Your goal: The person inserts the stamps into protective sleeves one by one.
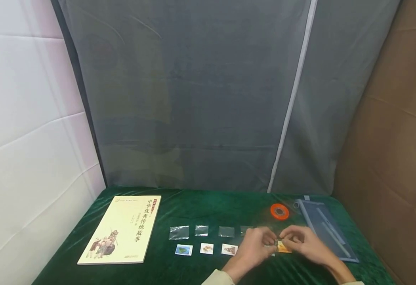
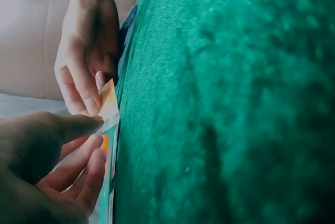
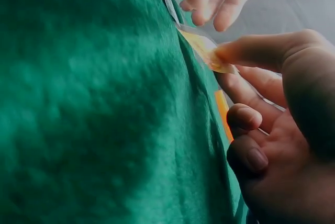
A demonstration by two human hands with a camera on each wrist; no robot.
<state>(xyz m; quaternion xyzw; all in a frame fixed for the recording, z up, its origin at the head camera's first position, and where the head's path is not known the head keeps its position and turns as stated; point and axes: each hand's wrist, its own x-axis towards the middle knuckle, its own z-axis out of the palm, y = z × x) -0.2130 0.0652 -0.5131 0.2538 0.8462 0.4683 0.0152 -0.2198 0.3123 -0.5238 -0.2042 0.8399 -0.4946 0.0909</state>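
My right hand (image 1: 306, 242) pinches a yellow-orange stamp (image 3: 201, 48) between thumb and forefinger, close over the green cloth. A clear plastic edge (image 2: 111, 123) shows along the stamp's end nearer my left hand. My left hand (image 1: 252, 246) faces it from the left, fingers loosely bent, with fingertips (image 3: 199, 17) right at that clear edge; the left thumb overlaps the edge in the left wrist view. To the left lie a blue stamp (image 1: 184, 249), a pale stamp (image 1: 207, 248) and a stamp with a dark figure (image 1: 228, 249). Part of another pale piece is hidden under the left hand.
Small clear sleeves (image 1: 226, 232) lie in a row behind the stamps. An orange ring-shaped roll (image 1: 279, 211) sits beyond my hands. On the right is a blue-grey zip pouch (image 1: 327, 229), on the left a cream book (image 1: 120, 229). Fabric walls enclose the green-covered table.
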